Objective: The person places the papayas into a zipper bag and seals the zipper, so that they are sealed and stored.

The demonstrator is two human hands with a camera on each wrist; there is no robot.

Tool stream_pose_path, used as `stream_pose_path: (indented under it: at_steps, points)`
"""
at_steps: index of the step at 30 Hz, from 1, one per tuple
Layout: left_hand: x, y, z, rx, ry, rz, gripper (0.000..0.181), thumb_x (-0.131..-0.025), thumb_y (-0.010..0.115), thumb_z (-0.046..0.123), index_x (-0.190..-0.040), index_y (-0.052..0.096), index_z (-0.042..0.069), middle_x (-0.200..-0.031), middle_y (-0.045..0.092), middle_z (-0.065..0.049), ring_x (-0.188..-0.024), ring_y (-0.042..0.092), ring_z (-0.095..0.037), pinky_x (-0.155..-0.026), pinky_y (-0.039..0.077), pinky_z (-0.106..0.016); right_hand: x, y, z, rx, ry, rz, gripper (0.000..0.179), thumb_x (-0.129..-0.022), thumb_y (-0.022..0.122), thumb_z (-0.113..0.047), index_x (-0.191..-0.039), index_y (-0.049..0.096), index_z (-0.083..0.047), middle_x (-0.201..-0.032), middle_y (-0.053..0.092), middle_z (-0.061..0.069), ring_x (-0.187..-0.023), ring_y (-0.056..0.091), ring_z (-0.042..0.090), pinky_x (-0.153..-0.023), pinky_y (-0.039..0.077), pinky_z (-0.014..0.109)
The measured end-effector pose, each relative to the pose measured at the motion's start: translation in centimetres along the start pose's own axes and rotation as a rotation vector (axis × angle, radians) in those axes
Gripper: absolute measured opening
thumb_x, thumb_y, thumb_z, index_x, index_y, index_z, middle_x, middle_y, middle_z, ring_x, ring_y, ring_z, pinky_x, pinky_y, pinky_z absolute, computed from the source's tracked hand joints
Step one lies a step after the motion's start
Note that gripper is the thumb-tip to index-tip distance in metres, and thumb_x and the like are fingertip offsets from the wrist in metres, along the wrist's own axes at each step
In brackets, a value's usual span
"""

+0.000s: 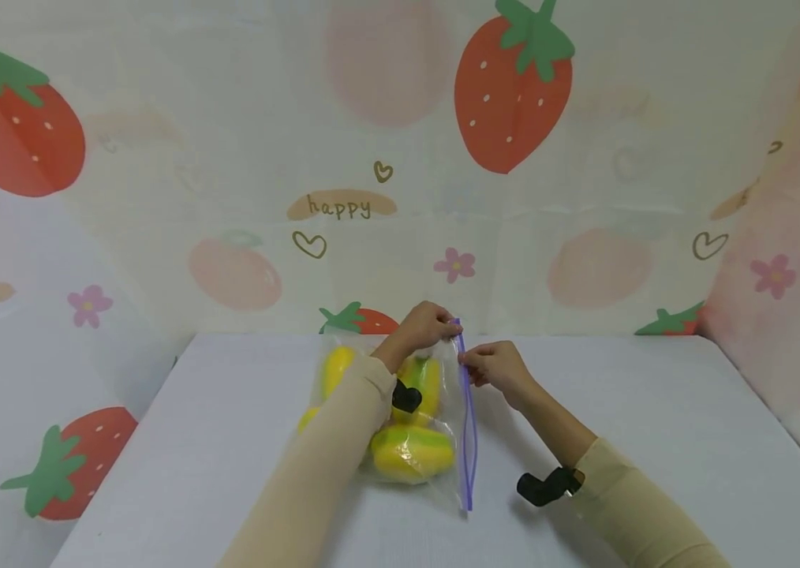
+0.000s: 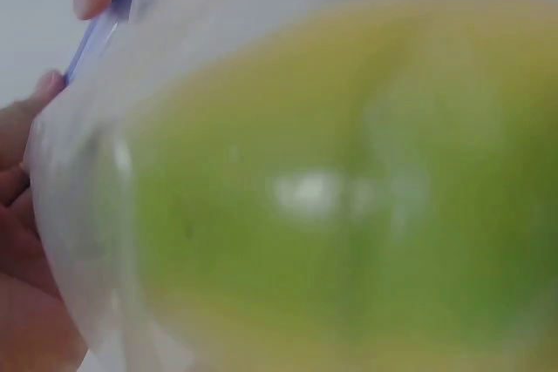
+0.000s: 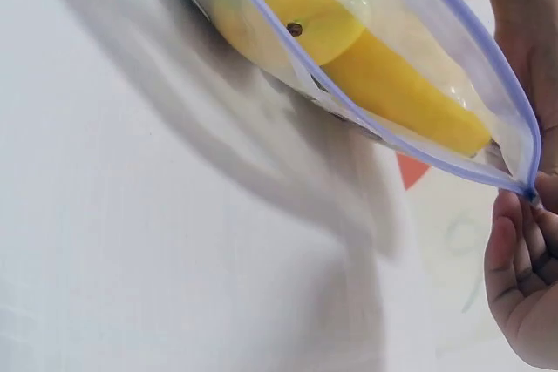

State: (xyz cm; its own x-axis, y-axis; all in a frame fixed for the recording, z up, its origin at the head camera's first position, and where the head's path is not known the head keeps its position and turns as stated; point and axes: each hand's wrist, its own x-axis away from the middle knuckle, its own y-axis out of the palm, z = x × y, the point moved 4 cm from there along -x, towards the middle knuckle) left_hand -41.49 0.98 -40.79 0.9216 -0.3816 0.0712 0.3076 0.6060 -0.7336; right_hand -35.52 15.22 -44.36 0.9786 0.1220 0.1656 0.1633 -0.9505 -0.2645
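Note:
A clear zip bag [image 1: 451, 398] with a purple zip strip [image 1: 469, 498] lies on its side, holding several yellow-green fruits [image 1: 413, 455] shaped like papayas or mangoes. My left hand [image 1: 428, 324] pinches the strip at its far end, the forearm passing over the bag. Slightly nearer, my right hand [image 1: 498, 368] pinches the same strip between thumb and fingers. In the right wrist view the two purple edges [image 3: 488, 45] stand apart, meeting at the corner by the fingers. One green-yellow fruit [image 2: 305, 189] fills the left wrist view through the plastic.
The bag rests on a white table [image 1: 641, 410]. A strawberry-printed cloth [image 1: 514, 237] hangs behind it and at both sides. A black wrist camera [image 1: 551, 486] sits on the right forearm, and another [image 1: 406, 397] on the left wrist above the bag.

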Motion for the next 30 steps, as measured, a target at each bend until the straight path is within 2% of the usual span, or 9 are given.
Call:
stream_pose_path:
  at_steps: [4, 8, 14, 21, 26, 30]
  points:
    - [0.1, -0.2, 0.5, -0.026, 0.003, 0.051, 0.023, -0.095, 0.063, 0.024, -0.091, 0.070, 0.002, -0.082, 0.062, -0.003, -0.070, 0.047, -0.012, -0.060, 0.038, -0.019, 0.3, 0.2, 0.1, 0.019, -0.010, 0.040, 0.028, -0.092, 0.065, -0.015, -0.099, 0.071, 0.012, -0.062, 0.063, -0.002, -0.056, 0.058, 0.010, -0.057, 0.052, 0.020]
    - [0.2, -0.6, 0.5, -0.046, 0.002, 0.096, 0.022, -0.094, 0.064, 0.023, -0.091, 0.071, 0.003, -0.086, 0.068, -0.007, -0.069, 0.049, -0.012, -0.060, 0.039, -0.019, 0.9, 0.6, 0.1, 0.057, 0.000, 0.075, 0.027, -0.092, 0.066, -0.017, -0.097, 0.073, 0.009, -0.061, 0.065, -0.001, -0.056, 0.058, 0.012, -0.059, 0.051, 0.021]
    - [0.2, -1.4, -0.1, -0.034, -0.062, 0.166, 0.023, -0.094, 0.065, 0.025, -0.096, 0.072, 0.003, -0.094, 0.071, -0.009, -0.074, 0.052, -0.014, -0.067, 0.044, -0.023, 2.4, 1.4, 0.1, 0.126, -0.012, 0.074, 0.025, -0.091, 0.066, -0.017, -0.095, 0.075, 0.006, -0.065, 0.068, 0.003, -0.058, 0.057, 0.012, -0.061, 0.052, 0.022]
    - [0.2, -1.9, -1.1, 0.028, -0.084, 0.213, 0.024, -0.094, 0.064, 0.025, -0.101, 0.071, 0.003, -0.100, 0.071, -0.010, -0.081, 0.056, -0.016, -0.075, 0.049, -0.027, 5.7, 2.0, 1.6, 0.185, -0.001, 0.025, 0.022, -0.090, 0.066, -0.014, -0.095, 0.076, 0.004, -0.072, 0.072, 0.008, -0.059, 0.060, 0.011, -0.065, 0.056, 0.028]
    - [0.2, -2.1, -1.4, 0.092, -0.092, 0.219, 0.024, -0.095, 0.063, 0.025, -0.101, 0.070, 0.002, -0.101, 0.070, -0.012, -0.080, 0.053, -0.016, -0.074, 0.047, -0.026, 8.8, 2.4, 2.7, 0.163, -0.019, 0.013, 0.019, -0.089, 0.066, -0.011, -0.092, 0.076, 0.005, -0.071, 0.072, 0.009, -0.058, 0.059, 0.013, -0.060, 0.053, 0.025]
    - [0.0, -2.4, -1.3, 0.115, -0.085, 0.264, 0.023, -0.094, 0.064, 0.023, -0.099, 0.071, 0.002, -0.097, 0.070, -0.012, -0.077, 0.052, -0.015, -0.069, 0.045, -0.024, 11.2, 3.3, 3.3, 0.158, -0.037, -0.013, 0.019, -0.088, 0.066, -0.011, -0.090, 0.076, 0.005, -0.067, 0.070, 0.007, -0.056, 0.058, 0.011, -0.053, 0.047, 0.022]
